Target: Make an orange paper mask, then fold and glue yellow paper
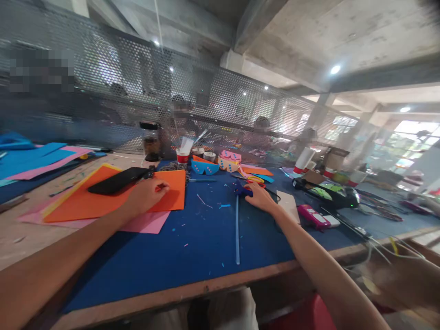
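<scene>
My right hand [258, 196] is closed on a dark blue glue gun [243, 189] near the middle of the table. A long clear glue stick [237, 233] runs from it toward the table's front edge. My left hand [148, 193] is over an orange sheet [177, 185], its fingers curled in and nothing visible in them. Next to that hand, a black phone [117, 180] lies on the orange sheets. Pink sheets [147, 223] show beneath. Beyond my hands are a blue paper mask [205, 167], a cream one [228, 165] and a pink one [231, 156], all with small decorations.
Scissors with yellow-orange handles [253, 179] lie just beyond my right hand. A magenta box [313, 217] and a cardboard piece [288, 206] are to the right. A dark jar [150, 142] and a red-and-white cup [182, 156] stand before the perforated metal screen [213, 101].
</scene>
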{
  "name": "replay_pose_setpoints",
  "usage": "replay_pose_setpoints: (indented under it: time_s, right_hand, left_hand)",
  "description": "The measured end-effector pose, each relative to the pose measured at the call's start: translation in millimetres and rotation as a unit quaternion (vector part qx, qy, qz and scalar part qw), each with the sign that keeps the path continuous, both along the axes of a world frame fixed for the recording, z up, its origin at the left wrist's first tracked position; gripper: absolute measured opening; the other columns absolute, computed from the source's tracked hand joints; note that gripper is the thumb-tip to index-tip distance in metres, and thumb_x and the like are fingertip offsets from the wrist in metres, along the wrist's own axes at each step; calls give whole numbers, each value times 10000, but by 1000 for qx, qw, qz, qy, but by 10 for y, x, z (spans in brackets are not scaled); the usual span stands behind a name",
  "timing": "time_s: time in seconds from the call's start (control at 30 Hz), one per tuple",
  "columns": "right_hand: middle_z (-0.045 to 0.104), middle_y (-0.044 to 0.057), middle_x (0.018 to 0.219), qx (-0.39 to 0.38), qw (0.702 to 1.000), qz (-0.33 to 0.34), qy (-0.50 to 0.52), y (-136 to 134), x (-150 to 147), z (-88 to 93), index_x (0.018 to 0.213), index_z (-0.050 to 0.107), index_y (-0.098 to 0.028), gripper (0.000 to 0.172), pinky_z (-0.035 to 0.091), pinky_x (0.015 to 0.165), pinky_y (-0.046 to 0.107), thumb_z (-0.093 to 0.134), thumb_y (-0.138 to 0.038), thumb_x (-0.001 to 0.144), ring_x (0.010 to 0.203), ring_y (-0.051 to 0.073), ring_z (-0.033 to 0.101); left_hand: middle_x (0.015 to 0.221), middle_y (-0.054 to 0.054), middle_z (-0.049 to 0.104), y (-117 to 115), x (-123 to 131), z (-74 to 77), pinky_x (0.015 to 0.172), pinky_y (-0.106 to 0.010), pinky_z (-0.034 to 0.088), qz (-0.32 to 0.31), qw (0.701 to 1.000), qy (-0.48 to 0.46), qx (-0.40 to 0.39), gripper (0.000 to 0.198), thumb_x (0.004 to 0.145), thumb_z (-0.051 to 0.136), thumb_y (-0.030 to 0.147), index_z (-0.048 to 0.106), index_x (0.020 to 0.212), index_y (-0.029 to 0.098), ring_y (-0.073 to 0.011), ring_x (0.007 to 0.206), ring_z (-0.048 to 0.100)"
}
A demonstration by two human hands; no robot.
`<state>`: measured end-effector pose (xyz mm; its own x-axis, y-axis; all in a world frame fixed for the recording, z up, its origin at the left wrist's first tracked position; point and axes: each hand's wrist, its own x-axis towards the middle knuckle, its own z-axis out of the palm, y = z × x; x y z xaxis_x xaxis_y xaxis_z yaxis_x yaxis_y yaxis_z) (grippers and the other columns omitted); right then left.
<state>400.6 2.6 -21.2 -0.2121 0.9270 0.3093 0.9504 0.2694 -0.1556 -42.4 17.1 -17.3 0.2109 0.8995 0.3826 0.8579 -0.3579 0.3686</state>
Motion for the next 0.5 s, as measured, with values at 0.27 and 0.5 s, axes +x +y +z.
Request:
replay_pose_setpoints:
  time_s: [0.27, 0.5]
  right_hand:
    - [660, 114, 1321, -2, 1000, 17, -9, 3, 29, -20, 1306, 643, -190, 458, 475, 993, 341, 624, -225, 850, 1158, 243, 648]
    - [675, 119, 1267, 66, 998, 15, -2, -17, 25, 1, 1212, 688, -204, 318, 444, 1025, 405, 582, -314, 933, 1194, 271, 617]
  left_hand:
    - [1378, -147, 686, -103, 122, -46, 1126, -465, 417, -118, 992, 46, -16, 737, 750, 676, 710, 703, 1286, 206, -365, 1310, 584]
    - [1392, -135, 676, -141, 151, -71, 1106, -445, 430, -142, 987, 68, -22, 660, 791, 676, 684, 705, 1274, 234, -351, 1306, 591]
